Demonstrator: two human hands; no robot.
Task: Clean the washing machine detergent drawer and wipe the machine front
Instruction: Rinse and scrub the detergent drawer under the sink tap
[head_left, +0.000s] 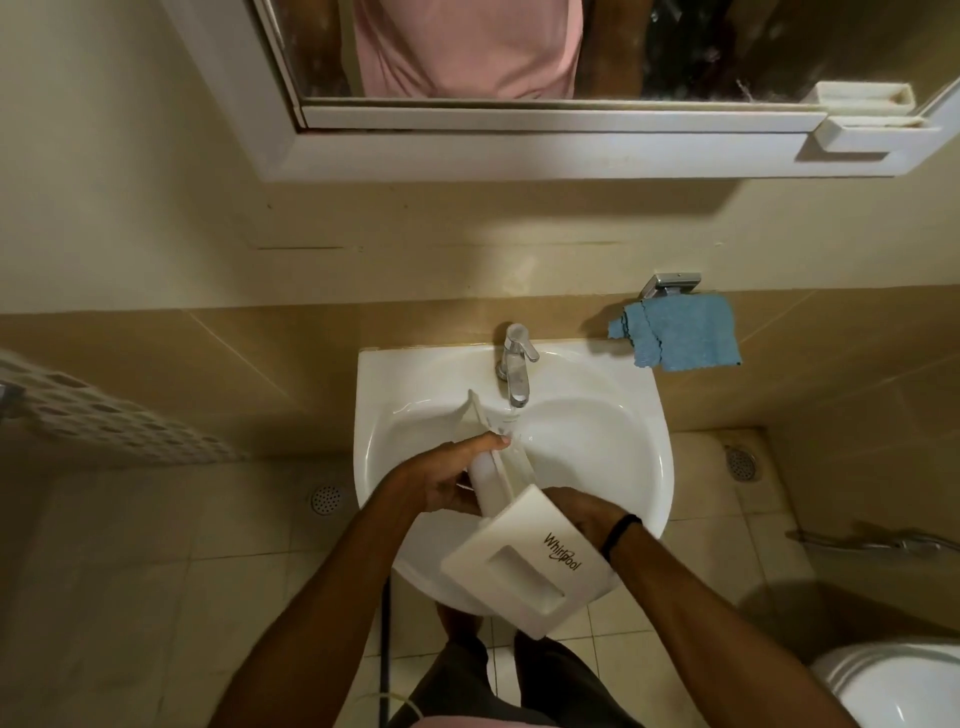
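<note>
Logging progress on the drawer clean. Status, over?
Left hand and right hand hold detergent drawer over sink. Far end under running tap. Nothing in the way.

Detergent drawer (519, 566): white moulded plastic, front panel smooth and satin, logo printed in black. Sink (634, 431) under it: white ceramic, high gloss, wet. Tap (515, 364) at sink's back rim: polished chrome. Cloth (685, 338) up-right of sink: blue, soft nubby fabric, hung on a bright metal bracket (672, 285). Wall tiles (260, 353) behind sink: beige, smooth, low sheen. Floor tiles (156, 571) below sink: cream, matt. Perforated panel (104, 421) left of sink: looks like white plastic.
</note>
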